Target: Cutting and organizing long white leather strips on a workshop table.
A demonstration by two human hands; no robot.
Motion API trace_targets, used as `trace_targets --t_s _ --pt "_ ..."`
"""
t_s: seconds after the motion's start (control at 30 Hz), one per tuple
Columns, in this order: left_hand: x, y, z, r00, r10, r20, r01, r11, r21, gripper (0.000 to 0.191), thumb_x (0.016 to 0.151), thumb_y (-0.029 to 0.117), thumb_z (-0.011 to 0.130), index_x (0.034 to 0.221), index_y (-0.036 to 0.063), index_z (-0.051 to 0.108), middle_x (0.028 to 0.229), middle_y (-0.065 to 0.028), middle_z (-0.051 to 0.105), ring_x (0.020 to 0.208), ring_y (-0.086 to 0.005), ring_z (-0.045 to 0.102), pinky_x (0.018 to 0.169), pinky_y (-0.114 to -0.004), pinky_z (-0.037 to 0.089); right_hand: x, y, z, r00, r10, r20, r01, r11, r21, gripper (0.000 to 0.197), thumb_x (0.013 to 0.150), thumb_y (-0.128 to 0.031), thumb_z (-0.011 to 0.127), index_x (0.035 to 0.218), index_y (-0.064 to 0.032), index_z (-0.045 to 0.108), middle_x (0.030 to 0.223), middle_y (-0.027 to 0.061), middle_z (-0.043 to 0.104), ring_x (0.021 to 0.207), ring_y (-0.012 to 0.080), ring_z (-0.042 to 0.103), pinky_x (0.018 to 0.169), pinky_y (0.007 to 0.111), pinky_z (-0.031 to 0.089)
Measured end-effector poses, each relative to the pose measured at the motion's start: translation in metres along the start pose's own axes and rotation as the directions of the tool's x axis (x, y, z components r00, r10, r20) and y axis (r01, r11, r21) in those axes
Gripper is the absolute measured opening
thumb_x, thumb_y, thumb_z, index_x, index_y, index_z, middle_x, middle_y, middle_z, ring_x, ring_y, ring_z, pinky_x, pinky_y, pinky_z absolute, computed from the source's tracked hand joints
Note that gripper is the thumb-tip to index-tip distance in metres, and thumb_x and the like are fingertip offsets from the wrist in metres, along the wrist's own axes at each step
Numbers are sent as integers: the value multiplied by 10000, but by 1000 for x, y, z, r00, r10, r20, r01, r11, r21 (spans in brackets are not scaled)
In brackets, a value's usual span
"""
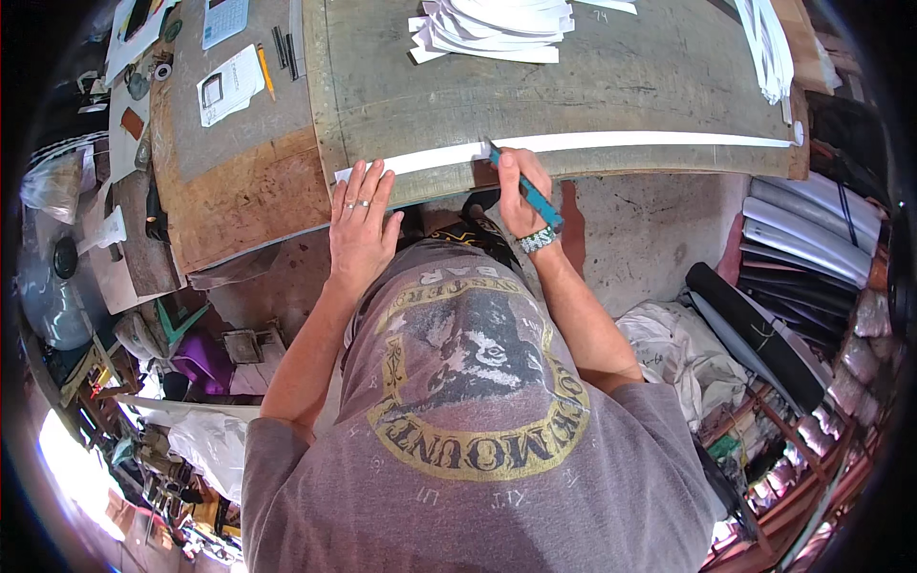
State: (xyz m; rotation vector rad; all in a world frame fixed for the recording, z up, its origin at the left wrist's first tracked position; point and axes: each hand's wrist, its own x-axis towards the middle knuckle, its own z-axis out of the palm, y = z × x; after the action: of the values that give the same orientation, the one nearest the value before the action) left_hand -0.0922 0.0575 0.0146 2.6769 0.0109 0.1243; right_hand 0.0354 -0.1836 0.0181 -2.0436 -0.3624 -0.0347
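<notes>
A long narrow white strip [594, 140] lies along the front edge of the worktable [645, 97]. My left hand [362, 225] is pressed flat near the strip's left end, its fingertips on the white material; a ring is on one finger. In my right hand [523, 190] is a teal utility knife [541, 200], gripped like a pen. Its blade tip points away from me and meets the strip right of my left hand. Whether the strip is cut through there is hard to tell. A beaded bracelet [537, 240] circles my right wrist.
A stack of white strips [494, 29] sits at the far side, and more strips [766, 54] hang together at right. Left are a notepad [233, 86], a pencil [266, 71] and a calculator [225, 21]. Rolls of sheet material [809, 229] lean at the right.
</notes>
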Motion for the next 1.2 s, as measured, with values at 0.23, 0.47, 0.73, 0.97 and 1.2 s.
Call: trace_targets --t_s 0.23,0.47,0.73,0.97,1.2 --pt "2 2 -4 999 -33 21 34 999 -32 685 921 162 758 1560 109 516 1668 -64 436 1580 -299 338 1288 -533 280 -2 -2 9 992 -121 37 124 990 -73 236 1058 -194 604 1011 21 687 904 213 663 871 419 624 789 497 495" --pt "2 1 -4 998 -37 41 39 998 -41 706 921 140 752 1579 116 496 1685 -67 415 1586 -314 329 1300 -538 259 -2 -2 12 985 -167 39 170 980 -105 170 1021 -133 616 1000 20 688 907 198 674 864 404 620 800 488 488" --pt "6 9 -2 999 -34 -27 34 999 1 609 923 159 756 1502 102 574 1634 -83 470 1547 -315 383 1257 -520 308 0 0 13 976 -209 61 216 964 -158 94 977 -77 641 989 9 677 896 188 664 852 392 617 782 487 485" --pt "76 37 27 974 144 -174 -175 968 -180 292 915 159 766 1201 100 762 1195 -56 685 1202 -286 591 981 -440 447 2 1 14 965 -237 110 257 939 -230 59 954 -58 663 979 -4 660 880 179 649 848 389 618 770 489 488" --pt "98 36 36 966 161 -202 -205 954 -220 111 879 139 776 977 93 801 1033 -17 655 1051 -280 570 894 -424 447 12 -2 22 961 -269 68 278 931 -238 38 939 -29 668 944 0 643 864 201 637 823 412 614 750 496 488"
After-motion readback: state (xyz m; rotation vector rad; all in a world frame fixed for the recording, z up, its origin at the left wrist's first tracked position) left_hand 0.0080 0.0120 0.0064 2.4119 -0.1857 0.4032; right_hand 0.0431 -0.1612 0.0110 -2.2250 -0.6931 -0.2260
